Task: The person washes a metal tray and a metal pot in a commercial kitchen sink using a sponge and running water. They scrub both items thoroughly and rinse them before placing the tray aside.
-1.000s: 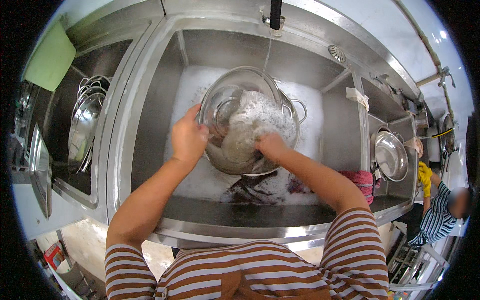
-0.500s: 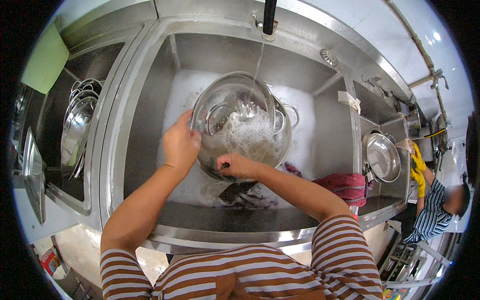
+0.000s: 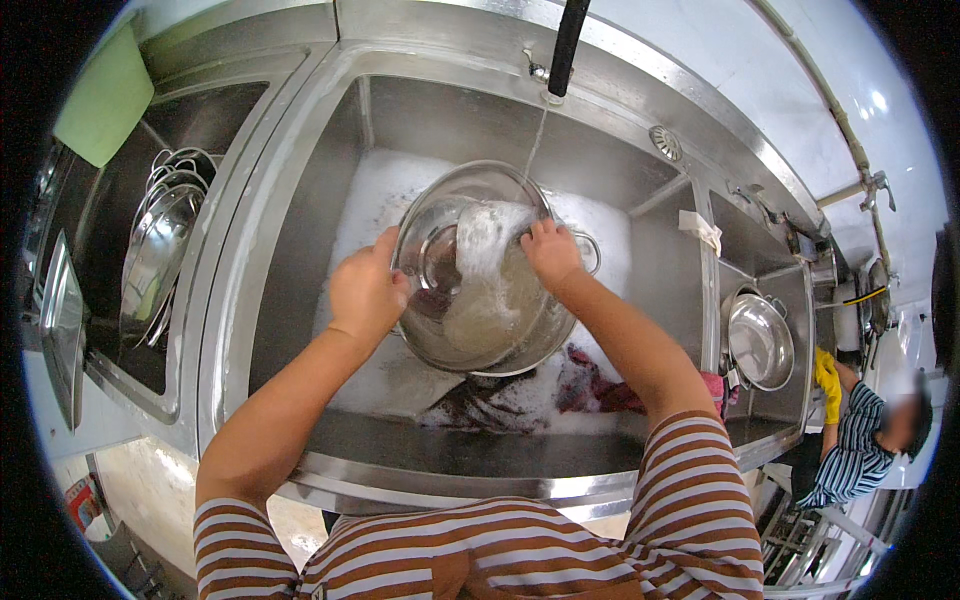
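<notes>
A wide, shiny round metal pan (image 3: 480,345) leans in the large sink among white suds, with some frothy water in it. My left hand (image 3: 368,290) closes around its left rim, thumb on the near side. Inside the right wall, next to a loop handle (image 3: 592,250), my right hand (image 3: 550,255) has its fingers curled down. Something dark shows under those fingertips, but I cannot make out what it is. Dark wet cloth (image 3: 490,405) and a burgundy cloth (image 3: 595,385) lie in the suds nearer me.
A black hose (image 3: 570,45) runs water into the pan. Several metal pans (image 3: 165,250) stand in the left basin; more bowls (image 3: 760,340) sit in the right one. A light green board (image 3: 105,95) stands far left. At right works a person in yellow gloves (image 3: 828,385).
My right hand has moved from the pan's near side to its right side, away from me. Water inside has swirled and the foam thinned. The burgundy cloth now lies further into the sink.
</notes>
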`<state>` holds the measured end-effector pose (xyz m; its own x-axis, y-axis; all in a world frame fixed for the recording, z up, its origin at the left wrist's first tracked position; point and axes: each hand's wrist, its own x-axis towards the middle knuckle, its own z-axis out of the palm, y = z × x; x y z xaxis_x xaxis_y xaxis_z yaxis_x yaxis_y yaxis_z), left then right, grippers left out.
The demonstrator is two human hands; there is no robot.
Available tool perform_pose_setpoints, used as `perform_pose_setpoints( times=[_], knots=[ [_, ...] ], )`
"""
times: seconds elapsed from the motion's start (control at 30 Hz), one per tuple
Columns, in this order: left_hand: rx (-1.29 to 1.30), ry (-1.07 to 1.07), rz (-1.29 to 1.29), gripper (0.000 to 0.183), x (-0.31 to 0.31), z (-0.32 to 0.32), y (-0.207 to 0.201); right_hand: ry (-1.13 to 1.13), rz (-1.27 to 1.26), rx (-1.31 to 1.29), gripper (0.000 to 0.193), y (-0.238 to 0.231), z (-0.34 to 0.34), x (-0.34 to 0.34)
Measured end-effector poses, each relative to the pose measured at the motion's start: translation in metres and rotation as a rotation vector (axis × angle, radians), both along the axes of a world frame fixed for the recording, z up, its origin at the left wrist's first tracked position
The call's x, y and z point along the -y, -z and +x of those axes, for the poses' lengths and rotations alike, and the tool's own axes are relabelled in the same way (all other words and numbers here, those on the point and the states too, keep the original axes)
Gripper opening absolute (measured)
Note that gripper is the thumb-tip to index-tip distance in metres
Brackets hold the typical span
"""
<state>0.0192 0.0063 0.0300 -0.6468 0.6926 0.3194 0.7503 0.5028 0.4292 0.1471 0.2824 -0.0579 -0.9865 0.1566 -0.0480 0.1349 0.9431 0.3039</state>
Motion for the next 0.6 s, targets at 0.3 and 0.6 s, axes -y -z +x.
perform_pose_setpoints(
  times=[0.3, 0.6],
  knots=[
    [0.041, -0.018, 0.063, 0.043, -0.001, 0.004, -0.001, 0.317, -0.405, 0.292, 0.016, 0.03, 0.046, 0.122],
    [0.294, -0.057, 0.525, 0.022, -0.009, -0.008, 0.023, 0.297, -1.598, -0.289, 0.015, -0.024, -0.032, 0.18]
  ],
)
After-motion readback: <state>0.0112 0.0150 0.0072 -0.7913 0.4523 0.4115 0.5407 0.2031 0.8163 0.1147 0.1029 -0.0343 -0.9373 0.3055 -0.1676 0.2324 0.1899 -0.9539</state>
